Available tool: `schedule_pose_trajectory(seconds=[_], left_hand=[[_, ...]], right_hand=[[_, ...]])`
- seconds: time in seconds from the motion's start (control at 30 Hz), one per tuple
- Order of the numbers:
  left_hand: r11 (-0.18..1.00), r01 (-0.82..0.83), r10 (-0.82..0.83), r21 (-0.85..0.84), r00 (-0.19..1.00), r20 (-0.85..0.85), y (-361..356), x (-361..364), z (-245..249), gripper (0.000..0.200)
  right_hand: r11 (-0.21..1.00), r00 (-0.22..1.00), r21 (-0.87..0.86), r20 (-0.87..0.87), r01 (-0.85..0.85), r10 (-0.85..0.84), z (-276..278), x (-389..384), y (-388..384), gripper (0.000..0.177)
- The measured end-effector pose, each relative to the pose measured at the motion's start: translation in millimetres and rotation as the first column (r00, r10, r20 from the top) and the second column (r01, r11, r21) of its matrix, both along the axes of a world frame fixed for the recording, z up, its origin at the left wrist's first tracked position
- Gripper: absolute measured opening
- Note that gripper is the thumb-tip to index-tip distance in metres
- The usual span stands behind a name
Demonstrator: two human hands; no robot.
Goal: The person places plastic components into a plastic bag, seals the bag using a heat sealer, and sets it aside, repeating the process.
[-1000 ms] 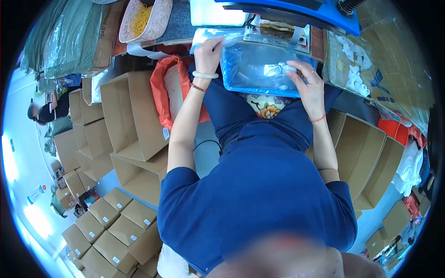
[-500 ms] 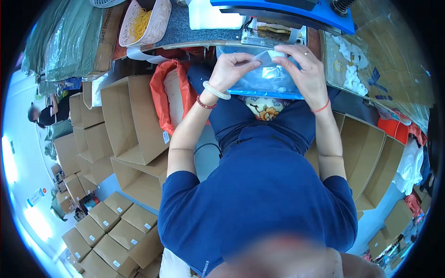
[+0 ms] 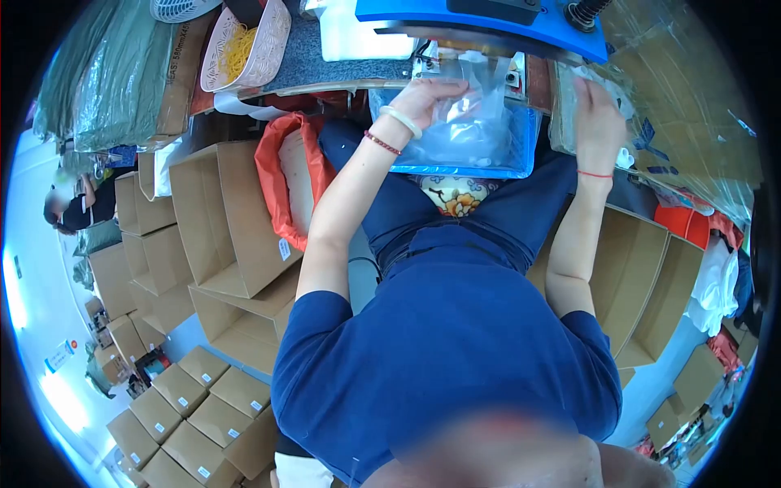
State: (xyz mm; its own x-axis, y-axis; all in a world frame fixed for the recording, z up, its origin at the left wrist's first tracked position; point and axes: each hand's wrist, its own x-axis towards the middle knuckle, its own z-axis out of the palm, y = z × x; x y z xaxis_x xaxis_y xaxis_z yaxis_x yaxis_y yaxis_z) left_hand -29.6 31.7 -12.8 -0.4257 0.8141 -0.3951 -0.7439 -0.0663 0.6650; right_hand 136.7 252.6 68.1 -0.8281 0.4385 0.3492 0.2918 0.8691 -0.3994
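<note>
A blue tray (image 3: 521, 167) on my lap holds clear plastic bags (image 3: 476, 138). My left hand (image 3: 433, 102) is pinched on a small clear bag (image 3: 486, 89), which stands up above the tray, below the blue machine (image 3: 488, 18). Over the right side of the table, my right hand (image 3: 600, 115) is beside a clear bag with white pieces (image 3: 569, 93); its fingertips are blurred, and whether they hold anything cannot be made out.
A pink basket (image 3: 272, 49) of yellow bands stands at the table's left. An orange-red bag (image 3: 272, 175) and open cartons (image 3: 236, 220) are left of my legs, with more cartons (image 3: 626, 268) at right. Another person (image 3: 73, 203) is far left.
My right hand has left the small bag and moved right, over the white pieces. My left hand keeps the bag, which now hangs more open to view. The camera view has shifted slightly.
</note>
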Motion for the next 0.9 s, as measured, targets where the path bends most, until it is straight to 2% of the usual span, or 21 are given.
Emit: schedule_pose_trajectory(seconds=[0.07, 0.1, 0.17, 0.2, 0.23, 0.27, 0.3, 0.33, 0.37, 0.4, 0.43, 0.5, 0.53, 0.6, 0.63, 0.7, 0.73, 0.77, 0.83, 0.87, 0.9], left_hand=[[1.0, -0.019, 0.018, 0.002, 0.993, 0.114, 5, -6, 3, 0.027], [1.0, -0.017, 0.016, 0.012, 0.998, 0.065, 4, -3, 8, 0.027], [1.0, -0.012, 0.012, -0.007, 1.0, 0.008, 0, 0, 2, 0.028], [1.0, -0.01, 0.009, -0.018, 0.999, -0.052, -3, -1, 0, 0.028], [0.985, -0.011, -0.034, -0.17, 0.966, -0.256, -8, -4, -2, 0.025], [0.961, -0.07, -0.068, -0.266, 0.876, -0.477, -19, -13, -1, 0.022], [0.929, -0.145, -0.13, -0.341, 0.734, -0.667, -28, -26, 5, 0.021], [0.884, -0.427, 0.08, -0.19, 0.539, -0.839, -30, -42, -6, 0.023], [0.881, -0.428, 0.073, -0.204, 0.547, -0.834, -35, -61, -12, 0.023], [0.822, -0.567, -0.082, -0.057, -0.018, -0.996, -42, -83, -18, 0.029], [0.795, -0.587, -0.263, 0.157, -0.565, -0.782, -46, -96, -18, 0.038], [0.834, -0.527, -0.42, -0.163, -0.414, -0.808, -63, -82, -44, 0.043], [0.846, -0.53, -0.343, -0.053, -0.467, -0.815, -69, -64, -39, 0.039], [0.852, -0.515, -0.384, -0.091, -0.497, -0.779, -91, -58, -48, 0.035], [0.845, -0.533, -0.358, -0.036, -0.514, -0.78, -99, -56, -44, 0.028], [0.81, -0.586, -0.32, -0.029, -0.4, -0.859, -102, -48, -28, 0.019], [0.799, -0.602, -0.262, -0.018, -0.321, -0.91, -102, -41, -18, 0.015], [0.795, -0.607, -0.261, -0.013, -0.323, -0.91, -101, -33, -8, 0.015], [0.785, -0.574, -0.144, -0.232, 0.196, -0.97, -99, -14, 10, 0.016], [0.808, -0.503, -0.116, -0.307, 0.375, -0.92, -98, -7, 23, 0.019], [0.807, -0.502, -0.12, -0.311, 0.376, -0.919, -97, -2, 30, 0.019]], right_hand=[[0.896, 0.898, 0.175, 0.1, 0.408, -0.428, -33, 8, 30, 0.027], [0.898, 0.9, 0.171, 0.1, 0.405, -0.424, -55, 8, 45, 0.027], [0.852, 0.927, 0.442, 0.108, 0.28, -0.361, -92, 4, 66, 0.032], [0.856, 0.93, 0.439, 0.103, 0.275, -0.352, -93, -2, 63, 0.032], [0.908, 0.957, 0.365, 0.118, 0.206, -0.264, -95, -3, 58, 0.032], [0.947, 0.976, 0.29, 0.124, 0.136, -0.178, -96, -5, 54, 0.033], [0.948, 0.977, 0.287, 0.12, 0.136, -0.177, -91, -10, 52, 0.033], [0.959, 0.965, 0.209, 0.138, 0.19, -0.221, -82, -14, 49, 0.033], [0.962, 0.951, 0.129, 0.168, 0.241, -0.261, -75, -14, 44, 0.032], [0.961, 0.952, 0.054, 0.139, 0.27, -0.275, -73, -15, 40, 0.031], [0.961, 0.951, 0.052, 0.137, 0.271, -0.276, -78, -11, 41, 0.031], [0.977, 0.979, 0.07, -0.054, 0.199, -0.196, -90, 2, 50, 0.032], [0.977, 0.978, 0.069, -0.058, 0.203, -0.199, -88, 6, 53, 0.032], [0.981, 0.98, -0.042, -0.055, 0.187, -0.189, -77, 19, 51, 0.03], [0.982, 0.981, -0.047, -0.042, 0.186, -0.187, -65, 24, 44, 0.03], [0.969, 0.994, 0.23, -0.08, 0.09, -0.073, -34, 22, 27, 0.03], [0.968, 0.995, 0.236, -0.081, 0.082, -0.064, -20, 21, 9, 0.03], [0.999, 0.991, 0.035, -0.127, 0.035, -0.03, -7, 20, -15, 0.027], [0.936, 0.978, -0.336, -0.205, -0.101, 0.032, -3, 14, -52, 0.023], [0.853, 0.97, -0.491, -0.234, -0.175, 0.064, -13, 13, -69, 0.021], [0.795, 0.972, -0.574, -0.218, -0.197, 0.083, -21, 9, -84, 0.021]])
